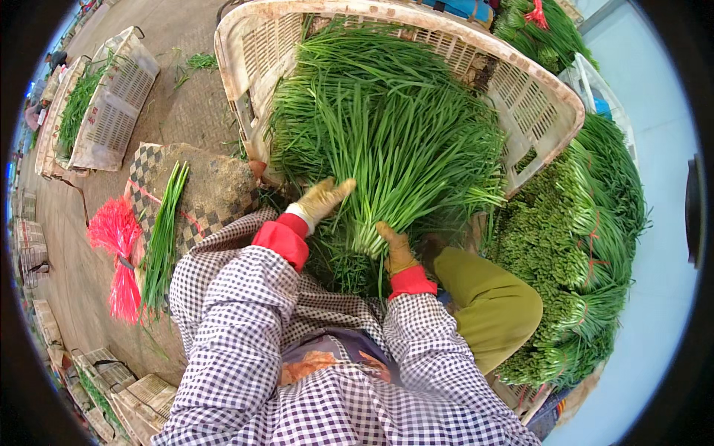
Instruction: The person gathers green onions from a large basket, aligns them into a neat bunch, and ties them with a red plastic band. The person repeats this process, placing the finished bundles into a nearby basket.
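Long green Chinese chives (385, 128) fill a slatted plastic crate (245, 61) lying open towards me. My left hand (323, 200), in a yellowish glove, is at the left side of a fan of chives, thumb and fingers apart. My right hand (397, 248), gloved too, is at the pale cut ends of that fan on their right; its fingers are partly hidden behind the stems, so its grip cannot be told. Loose leaves lie below, between my legs. A small bunch of chives (167, 223) rests on a checkered, dirt-covered pad (215, 173) at my left.
Beside the pad lies a bundle of pink-red plastic ties (120, 251). Stacked, tied chive bundles (558, 256) stand along the right, next to a pale wall (664, 167). Another crate with chives (114, 106) is at the upper left, and more crates (142, 398) line the lower left.
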`<move>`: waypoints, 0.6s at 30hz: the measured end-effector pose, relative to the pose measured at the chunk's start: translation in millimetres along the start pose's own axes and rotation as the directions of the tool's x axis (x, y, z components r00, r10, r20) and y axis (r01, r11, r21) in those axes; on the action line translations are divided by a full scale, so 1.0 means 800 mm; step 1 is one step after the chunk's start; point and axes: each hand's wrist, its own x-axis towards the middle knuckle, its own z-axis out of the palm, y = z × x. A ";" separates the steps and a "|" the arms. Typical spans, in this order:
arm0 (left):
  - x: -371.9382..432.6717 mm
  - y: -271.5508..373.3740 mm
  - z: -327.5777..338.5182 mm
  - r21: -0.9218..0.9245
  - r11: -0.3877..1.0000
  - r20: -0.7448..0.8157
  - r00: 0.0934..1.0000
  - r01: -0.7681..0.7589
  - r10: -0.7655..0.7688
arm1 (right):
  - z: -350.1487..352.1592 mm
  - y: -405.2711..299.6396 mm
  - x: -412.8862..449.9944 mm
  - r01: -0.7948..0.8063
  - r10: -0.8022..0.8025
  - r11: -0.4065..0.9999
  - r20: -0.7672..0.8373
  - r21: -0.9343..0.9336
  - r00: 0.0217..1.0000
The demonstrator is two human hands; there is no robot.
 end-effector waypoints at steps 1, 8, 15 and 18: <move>-0.016 0.005 0.016 -0.057 0.998 0.097 0.995 0.014 -0.009 | -0.003 0.001 -0.010 -0.023 0.024 0.999 0.023 -0.040 0.999; -0.067 -0.032 0.063 -0.464 0.883 0.326 0.941 0.073 0.094 | 0.009 0.011 -0.075 -0.063 0.191 0.901 0.264 -0.430 0.945; -0.108 -0.017 0.081 0.079 0.990 0.416 0.906 -0.118 0.074 | -0.023 -0.029 -0.077 0.069 -0.059 0.996 0.171 -0.053 0.983; -0.131 0.003 0.111 0.306 0.888 0.511 0.847 -0.342 0.150 | -0.050 -0.058 -0.076 0.146 -0.167 0.975 0.116 0.170 0.979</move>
